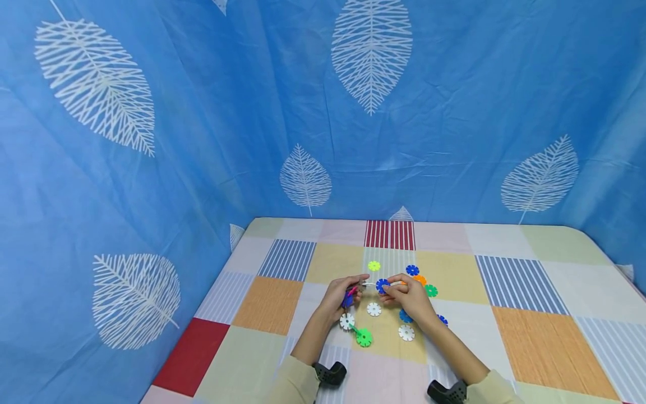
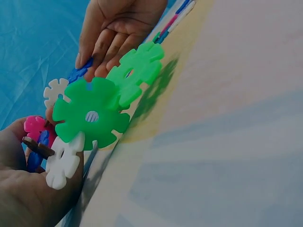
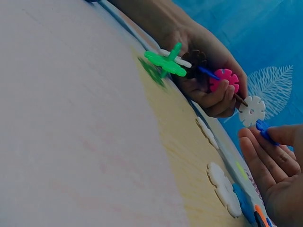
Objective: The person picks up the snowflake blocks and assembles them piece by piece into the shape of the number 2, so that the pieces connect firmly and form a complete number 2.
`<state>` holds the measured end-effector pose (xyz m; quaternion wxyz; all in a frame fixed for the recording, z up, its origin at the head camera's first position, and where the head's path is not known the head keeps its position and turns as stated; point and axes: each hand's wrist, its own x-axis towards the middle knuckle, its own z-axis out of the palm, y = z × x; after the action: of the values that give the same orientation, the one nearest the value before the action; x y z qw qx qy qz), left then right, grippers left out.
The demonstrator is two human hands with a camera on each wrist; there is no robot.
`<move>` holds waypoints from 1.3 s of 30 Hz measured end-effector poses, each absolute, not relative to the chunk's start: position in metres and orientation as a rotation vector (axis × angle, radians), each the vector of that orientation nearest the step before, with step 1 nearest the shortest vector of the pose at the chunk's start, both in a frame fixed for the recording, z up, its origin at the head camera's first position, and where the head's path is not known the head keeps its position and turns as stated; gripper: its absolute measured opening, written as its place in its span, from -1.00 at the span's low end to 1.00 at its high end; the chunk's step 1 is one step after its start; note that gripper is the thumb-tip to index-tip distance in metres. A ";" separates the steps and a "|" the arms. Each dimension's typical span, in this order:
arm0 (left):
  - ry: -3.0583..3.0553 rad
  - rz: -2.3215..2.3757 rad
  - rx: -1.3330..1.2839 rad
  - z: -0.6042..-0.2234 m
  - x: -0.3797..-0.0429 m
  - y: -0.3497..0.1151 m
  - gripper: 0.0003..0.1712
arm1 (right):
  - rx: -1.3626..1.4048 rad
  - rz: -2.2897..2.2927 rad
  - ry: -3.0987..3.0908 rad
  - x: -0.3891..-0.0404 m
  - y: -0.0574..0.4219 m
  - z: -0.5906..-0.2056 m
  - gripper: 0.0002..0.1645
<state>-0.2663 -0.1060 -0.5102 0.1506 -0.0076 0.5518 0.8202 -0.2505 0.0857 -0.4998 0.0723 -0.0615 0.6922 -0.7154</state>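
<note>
My left hand grips a chain of notched plastic snowflake discs slotted into one another. Green discs hang at its near end, beside a white disc. Further along, a pink disc sits between the left fingers, with blue and brown discs partly hidden by the hand. Another white disc sticks out at the far end, toward the right hand. Between thumb and fingers, my right hand pinches a blue disc, its edge right at that white disc's rim.
Loose discs lie on the patchwork tablecloth: yellow beyond the hands, white between them, and another white one near the right forearm. Orange, green and several blue discs lie around the right hand. Blue curtains enclose the table.
</note>
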 end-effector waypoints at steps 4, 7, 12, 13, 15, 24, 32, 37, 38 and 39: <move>1.619 2.339 -0.023 -0.511 -0.266 -0.105 -0.63 | -0.138 -2.182 2.014 -0.250 0.083 -0.501 -0.68; 1.646 2.331 -0.022 -0.511 -0.266 -0.105 -0.64 | -0.125 -2.200 1.974 -0.250 0.081 -0.502 -0.69; 1.661 2.332 0.012 -0.512 -0.265 -0.104 -0.61 | -0.134 -2.222 1.957 -0.250 0.080 -0.500 -0.73; 1.663 2.328 0.019 -0.512 -0.265 -0.104 -0.61 | -0.130 -2.224 1.955 -0.250 0.080 -0.500 -0.74; 1.661 2.326 0.028 -0.511 -0.266 -0.104 -0.60 | -0.126 -2.229 1.941 -0.251 0.080 -0.499 -0.74; 1.697 2.291 0.017 -0.510 -0.268 -0.106 -0.61 | -0.117 -2.253 1.926 -0.253 0.078 -0.500 -0.75; 1.712 2.281 0.029 -0.512 -0.269 -0.107 -0.62 | -0.124 -2.283 1.904 -0.254 0.076 -0.506 -0.76; 1.712 2.265 0.019 -0.512 -0.268 -0.108 -0.62 | -0.139 -2.280 1.908 -0.255 0.076 -0.510 -0.78; 1.716 2.262 0.024 -0.513 -0.268 -0.108 -0.62 | -0.137 -2.284 1.901 -0.255 0.076 -0.510 -0.78; 1.720 2.260 0.026 -0.513 -0.268 -0.108 -0.62 | -0.142 -2.288 1.896 -0.255 0.076 -0.511 -0.77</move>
<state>-0.2682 -0.1076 -0.5127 0.1503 0.0091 0.5986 0.7867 -0.2553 0.0762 -0.5110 0.0834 -0.0475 0.6351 -0.7664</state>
